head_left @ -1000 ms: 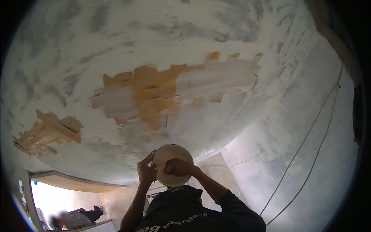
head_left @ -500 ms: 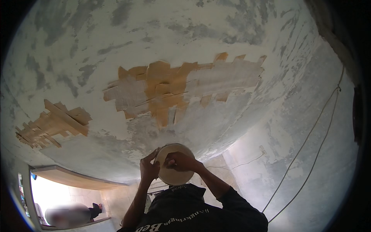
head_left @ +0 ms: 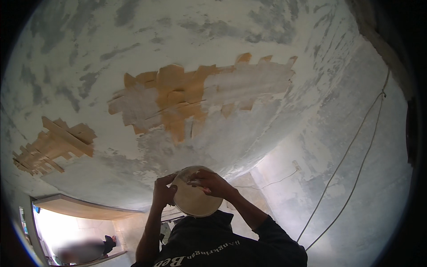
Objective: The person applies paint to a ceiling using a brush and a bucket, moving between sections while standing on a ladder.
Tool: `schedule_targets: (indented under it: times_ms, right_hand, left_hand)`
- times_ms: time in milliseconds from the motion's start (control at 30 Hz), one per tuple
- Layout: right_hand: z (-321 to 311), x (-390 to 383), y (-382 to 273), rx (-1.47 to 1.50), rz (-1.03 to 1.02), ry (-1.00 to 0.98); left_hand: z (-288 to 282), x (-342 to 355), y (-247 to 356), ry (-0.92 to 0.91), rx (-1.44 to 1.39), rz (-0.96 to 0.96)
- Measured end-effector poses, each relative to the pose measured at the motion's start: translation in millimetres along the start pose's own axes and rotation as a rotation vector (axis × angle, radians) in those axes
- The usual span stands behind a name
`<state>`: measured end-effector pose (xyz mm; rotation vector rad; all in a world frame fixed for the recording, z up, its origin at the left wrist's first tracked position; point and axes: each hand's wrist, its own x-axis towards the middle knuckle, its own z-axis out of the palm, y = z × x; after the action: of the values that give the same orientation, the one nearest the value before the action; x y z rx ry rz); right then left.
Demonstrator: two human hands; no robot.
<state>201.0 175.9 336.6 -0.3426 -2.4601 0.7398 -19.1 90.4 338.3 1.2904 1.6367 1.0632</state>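
Note:
A round, shallow cream-coloured bowl is held up in front of my chest. My left hand grips its left rim, thumb toward the inside and fingers around the outside. Over the bowl's inner face is my right hand, fingers bent and close together with pale smears on them. Whatever those fingers may hold is too small to make out. Both forearms come up from the lower edge, around a dark shirt with white lettering.
A grey-white mottled surface carries a large tan and pale patch and a smaller tan patch. A thin looped cord hangs at right. At lower left, beyond a bright opening with a wooden ledge, is a blurred person.
My right hand has lifted a little from its closed pose in the bowl, its fingers loosening. The bowl and my left hand have shifted slightly left and down, and the view has moved slightly.

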Motion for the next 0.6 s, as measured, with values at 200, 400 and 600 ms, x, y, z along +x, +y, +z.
schedule_targets:
  times_ms: [200,400,600]
  right_hand:
    - [6,-11,6,-0.061,-0.018,0.022]
    - [2,-11,4,-0.143,-0.02,0.017]
    - [0,-10,5,-0.082,-0.026,0.028]
  left_hand:
    - [-6,-1,3,-0.027,0.0,-0.001]
    - [-9,-2,16,-0.03,0.011,-0.053]
    - [-10,-2,26,-0.051,0.0,-0.079]
